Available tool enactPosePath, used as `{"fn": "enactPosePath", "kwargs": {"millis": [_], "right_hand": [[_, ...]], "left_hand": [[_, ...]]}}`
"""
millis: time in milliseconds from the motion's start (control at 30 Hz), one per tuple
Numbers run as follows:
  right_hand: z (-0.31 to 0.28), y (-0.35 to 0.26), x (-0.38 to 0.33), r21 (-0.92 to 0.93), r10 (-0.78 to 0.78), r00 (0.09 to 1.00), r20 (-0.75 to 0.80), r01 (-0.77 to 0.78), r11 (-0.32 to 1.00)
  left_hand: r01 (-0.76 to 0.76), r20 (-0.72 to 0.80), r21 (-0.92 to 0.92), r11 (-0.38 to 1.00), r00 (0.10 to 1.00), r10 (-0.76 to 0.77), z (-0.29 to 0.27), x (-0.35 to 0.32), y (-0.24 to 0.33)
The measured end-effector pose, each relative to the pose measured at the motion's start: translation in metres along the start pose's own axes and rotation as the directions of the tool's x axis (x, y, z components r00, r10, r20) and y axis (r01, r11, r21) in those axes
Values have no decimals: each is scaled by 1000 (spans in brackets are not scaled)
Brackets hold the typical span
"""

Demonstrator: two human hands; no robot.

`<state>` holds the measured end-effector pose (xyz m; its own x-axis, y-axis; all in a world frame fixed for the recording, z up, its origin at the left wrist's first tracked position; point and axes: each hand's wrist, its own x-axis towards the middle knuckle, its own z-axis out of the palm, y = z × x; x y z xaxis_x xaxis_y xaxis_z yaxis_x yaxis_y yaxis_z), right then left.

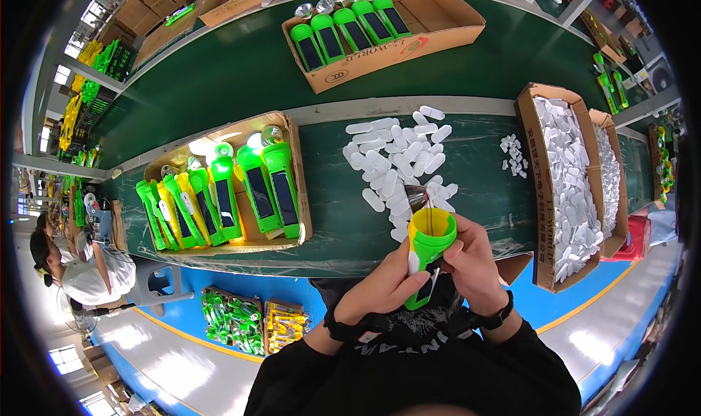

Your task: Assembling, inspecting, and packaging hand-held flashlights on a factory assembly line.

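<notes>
Both my hands hold a green and yellow flashlight body (425, 254) with its open yellow mouth upward, just off the bench's near edge. My left hand (391, 281) is closed around its left side, near a white oval piece set in the body. My right hand (475, 259) grips the right side, its thumb pressed on the green wall. Thin dark wires run from the mouth to a small metallic reflector cup (416, 195) that rests against the loose pieces beyond. Those are white oval plastic pieces (398, 153), piled on the green bench.
On the left stands a carton (305, 215) of green and yellow flashlights with dark panels. A small cluster of tiny white parts (514, 155) lies to the right, before a carton (544, 270) of white pieces. Another carton (438, 44) sits across the bench. A person (91, 270) is seated far left.
</notes>
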<state>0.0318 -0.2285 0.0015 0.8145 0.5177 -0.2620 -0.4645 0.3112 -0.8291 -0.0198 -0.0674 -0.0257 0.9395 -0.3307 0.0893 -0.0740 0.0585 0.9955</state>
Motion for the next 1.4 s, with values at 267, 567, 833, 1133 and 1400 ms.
{"fn": "enactPosePath", "kwargs": {"millis": [267,567,833,1133,1400], "right_hand": [[-48,-10,24,-741,-361,932,-3,240,627],[-151,-19,69,-973,-688,712,-141,-229,-38],[-152,-23,79,-980,-678,718,-156,-200,14],[-51,-23,45,-400,-254,947,-196,160,902],[21,-6,30,-130,-187,980,-68,177,976]], "left_hand": [[183,-27,-706,684,958,-284,6,-13,-23],[195,-109,-755,626,904,-413,3,-13,-9],[151,-199,-609,779,921,-334,8,-9,-6],[73,-434,-191,979,888,-151,14,2,-11],[40,-646,154,987,760,70,18,12,-3]]}}
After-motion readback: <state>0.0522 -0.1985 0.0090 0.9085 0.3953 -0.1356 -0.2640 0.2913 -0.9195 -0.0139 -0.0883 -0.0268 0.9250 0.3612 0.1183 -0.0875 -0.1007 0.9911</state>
